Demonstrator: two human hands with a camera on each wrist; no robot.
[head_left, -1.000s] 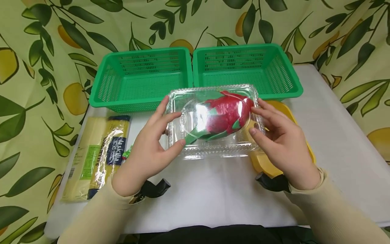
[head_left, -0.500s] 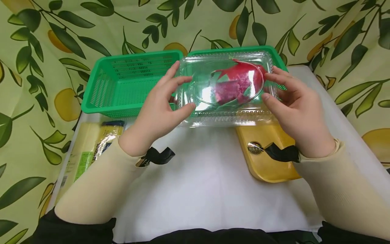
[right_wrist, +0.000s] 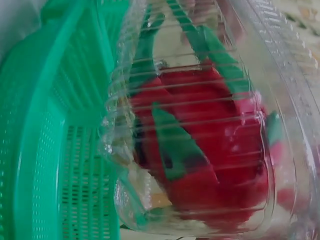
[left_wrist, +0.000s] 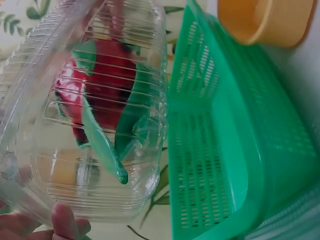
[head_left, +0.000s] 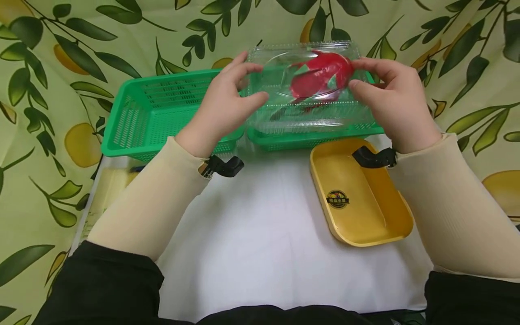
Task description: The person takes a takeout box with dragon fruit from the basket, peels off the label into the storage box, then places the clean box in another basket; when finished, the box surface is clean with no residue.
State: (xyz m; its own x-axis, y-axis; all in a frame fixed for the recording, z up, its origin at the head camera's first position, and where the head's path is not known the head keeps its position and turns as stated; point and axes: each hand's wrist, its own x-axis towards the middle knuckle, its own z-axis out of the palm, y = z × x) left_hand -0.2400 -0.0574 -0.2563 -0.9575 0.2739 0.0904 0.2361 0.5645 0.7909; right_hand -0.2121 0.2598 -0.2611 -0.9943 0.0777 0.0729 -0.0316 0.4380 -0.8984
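A clear plastic clamshell box (head_left: 272, 83) with a red and green dragon fruit (head_left: 318, 79) inside is held up above the right green basket (head_left: 292, 141). My left hand (head_left: 223, 104) grips its left end, thumb along the near side. At the opposite end, my right hand (head_left: 400, 97) pinches the box between thumb and fingers. Both wrist views show the box's ribbed side apart from the green basket wall (left_wrist: 250, 130). Through the plastic in the right wrist view, the dragon fruit (right_wrist: 215, 140) lies with green leaf tips spread around it.
The left green basket (head_left: 170, 117) stands beside the right one. A yellow tray (head_left: 357, 221) with a dark round logo lies on the white table (head_left: 243, 234) at right. A pasta package (head_left: 105, 189) is partly hidden by my left forearm. A leaf-patterned cloth (head_left: 134, 45) hangs behind.
Both hands have carried the box upward and away from me, from in front of the baskets to over the right one. The yellow tray is now uncovered, and my left forearm hides more of the pasta.
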